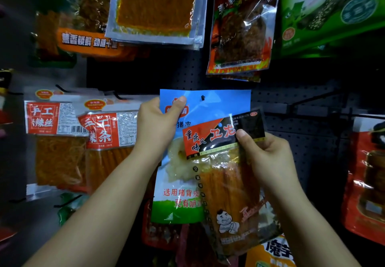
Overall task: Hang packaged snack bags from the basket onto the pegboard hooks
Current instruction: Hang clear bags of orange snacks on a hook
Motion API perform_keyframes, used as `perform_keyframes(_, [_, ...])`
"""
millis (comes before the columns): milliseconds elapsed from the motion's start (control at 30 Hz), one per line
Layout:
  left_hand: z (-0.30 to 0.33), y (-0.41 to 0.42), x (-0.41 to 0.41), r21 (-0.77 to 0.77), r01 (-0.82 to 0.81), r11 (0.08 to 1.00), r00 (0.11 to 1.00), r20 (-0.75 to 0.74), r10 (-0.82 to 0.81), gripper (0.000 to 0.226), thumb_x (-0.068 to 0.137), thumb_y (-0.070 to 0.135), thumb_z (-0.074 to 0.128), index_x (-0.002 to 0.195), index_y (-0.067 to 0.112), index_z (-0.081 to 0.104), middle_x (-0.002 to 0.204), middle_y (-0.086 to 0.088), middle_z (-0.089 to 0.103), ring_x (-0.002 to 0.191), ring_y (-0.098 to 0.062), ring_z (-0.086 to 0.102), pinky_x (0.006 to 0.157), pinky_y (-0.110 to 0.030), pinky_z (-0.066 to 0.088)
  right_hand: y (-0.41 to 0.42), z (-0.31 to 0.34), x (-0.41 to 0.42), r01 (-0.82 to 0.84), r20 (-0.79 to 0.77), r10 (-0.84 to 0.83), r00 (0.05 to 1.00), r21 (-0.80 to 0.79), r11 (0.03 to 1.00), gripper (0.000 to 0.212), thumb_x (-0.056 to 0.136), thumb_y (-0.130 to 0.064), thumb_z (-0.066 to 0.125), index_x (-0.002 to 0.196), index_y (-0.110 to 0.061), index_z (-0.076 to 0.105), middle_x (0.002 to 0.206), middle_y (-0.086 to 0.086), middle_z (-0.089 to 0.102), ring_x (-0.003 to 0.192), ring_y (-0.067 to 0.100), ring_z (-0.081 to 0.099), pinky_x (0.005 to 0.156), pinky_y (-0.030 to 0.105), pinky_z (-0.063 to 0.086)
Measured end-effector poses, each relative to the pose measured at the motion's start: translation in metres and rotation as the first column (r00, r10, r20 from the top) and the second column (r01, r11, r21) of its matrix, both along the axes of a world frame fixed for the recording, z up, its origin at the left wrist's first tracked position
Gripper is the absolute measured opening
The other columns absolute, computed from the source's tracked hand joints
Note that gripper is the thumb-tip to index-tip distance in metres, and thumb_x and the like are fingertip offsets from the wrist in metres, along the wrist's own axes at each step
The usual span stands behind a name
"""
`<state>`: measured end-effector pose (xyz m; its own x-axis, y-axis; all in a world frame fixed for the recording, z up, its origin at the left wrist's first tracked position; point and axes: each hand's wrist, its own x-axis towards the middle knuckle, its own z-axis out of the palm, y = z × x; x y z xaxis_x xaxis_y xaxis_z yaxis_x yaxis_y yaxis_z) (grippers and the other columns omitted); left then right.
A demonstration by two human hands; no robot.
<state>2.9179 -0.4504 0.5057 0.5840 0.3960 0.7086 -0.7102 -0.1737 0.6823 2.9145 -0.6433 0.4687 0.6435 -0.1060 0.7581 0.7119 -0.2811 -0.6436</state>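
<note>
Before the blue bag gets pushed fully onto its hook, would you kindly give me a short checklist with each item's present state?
1. Left hand grips the blue plastic snack bag at its top corner: ok.
2. Black hook tip shows through the bag's hang hole: ok.
3. Right hand pinches the red-and-black clear strip-snack bag: ok.
4. Second bag overlaps the blue one's front: not ok.
5. Hook's remaining room: cannot tell.
</note>
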Motion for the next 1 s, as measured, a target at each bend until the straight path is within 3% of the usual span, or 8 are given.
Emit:
perform_keyframes(167, [0.000,-0.001,0.011,0.055,-0.082,0.995,0.996,-0.034,0.084,0.024,0.088,0.028,0.063,0.074,0.009,0.064,0.084,-0.022,0.070,0.082,-0.040,0.067,0.073,-0.054,0.054,-0.001,-0.002,0.010,-0.018,-0.067,0.021,0.998,0.042,0.999,0.054,0.086,-0.038,0.065,0.075,0.013,0.051,0.070,0.036,0.058,0.056,0.046,0.055,0.055,0.034,0.038])
perform_keyframes(267, [0.000,-0.004,0.022,0.142,-0.168,0.975,0.984,-0.038,0.175,0.027,0.088,0.031,0.062,0.067,0.015,0.062,0.080,-0.021,0.070,0.080,-0.039,0.066,0.068,-0.047,0.053,0.001,-0.003,0.022,-0.024,-0.121,0.032,0.992,0.065,0.998,0.057,0.086,-0.039,0.065,0.074,0.015,0.050,0.063,0.030,0.053,0.054,0.031,0.049,0.057,0.034,0.036])
perform_keyframes(400, [0.004,-0.010,0.038,0.170,-0.215,0.962,0.971,-0.069,0.229,0.029,0.087,0.033,0.064,0.078,0.006,0.068,0.081,-0.020,0.071,0.081,-0.036,0.067,0.069,-0.046,0.053,0.003,-0.002,0.040,0.027,-0.129,-0.015,0.992,0.091,0.995,0.044,0.087,-0.036,0.064,0.065,0.001,0.054,0.057,0.017,0.050,0.054,0.025,0.047,0.056,0.034,0.036])
perform_keyframes(500, [0.005,-0.014,0.047,0.109,-0.190,0.976,0.971,-0.125,0.203,0.021,0.085,0.034,0.066,0.069,0.021,0.063,0.081,-0.014,0.071,0.082,-0.033,0.068,0.075,-0.050,0.055,0.006,-0.002,0.049,0.083,-0.104,-0.074,0.992,0.080,0.993,0.051,0.088,-0.036,0.063,0.070,0.011,0.055,0.061,0.024,0.056,0.055,0.027,0.050,0.056,0.033,0.037])
perform_keyframes(600, [-0.005,-0.015,0.048,0.018,-0.106,0.994,0.987,-0.117,0.108,0.011,0.085,0.033,0.067,0.082,0.022,0.064,0.091,-0.010,0.072,0.084,-0.025,0.069,0.077,-0.045,0.056,0.007,-0.008,0.051,0.088,-0.101,-0.079,0.992,0.091,0.992,0.052,0.088,-0.038,0.063,0.076,0.012,0.057,0.073,0.029,0.065,0.063,0.040,0.058,0.058,0.039,0.046])
perform_keyframes(767, [-0.054,-0.012,0.035,-0.075,-0.055,0.996,0.992,-0.121,0.045,0.010,0.086,0.033,0.065,0.090,0.026,0.058,0.098,-0.005,0.069,0.092,-0.025,0.067,0.085,-0.052,0.053,0.006,-0.044,0.043,0.073,-0.107,-0.065,0.992,0.080,0.994,0.052,0.086,-0.037,0.066,0.048,-0.020,0.035,0.038,-0.008,0.034,0.039,0.006,0.028,0.042,0.020,0.020])
perform_keyframes(900, [-0.073,-0.015,0.030,-0.121,0.000,0.993,0.992,-0.126,-0.015,0.019,0.085,0.027,0.065,0.101,0.020,0.058,0.101,-0.007,0.069,0.091,-0.026,0.068,0.083,-0.053,0.054,0.005,-0.061,0.043,0.094,-0.131,-0.082,0.988,0.095,0.991,0.049,0.086,-0.036,0.066,0.050,-0.019,0.037,0.042,-0.008,0.034,0.041,0.008,0.028,0.044,0.026,0.020])
perform_keyframes(1000, [-0.071,-0.016,0.030,-0.104,-0.012,0.995,0.987,-0.159,-0.004,0.016,0.085,0.029,0.065,0.098,0.025,0.057,0.101,-0.004,0.069,0.091,-0.024,0.069,0.084,-0.050,0.055,0.004,-0.062,0.044,0.092,-0.128,-0.078,0.989,0.105,0.990,0.047,0.086,-0.036,0.065,0.055,-0.012,0.042,0.048,0.003,0.038,0.046,0.015,0.032,0.050,0.027,0.021])
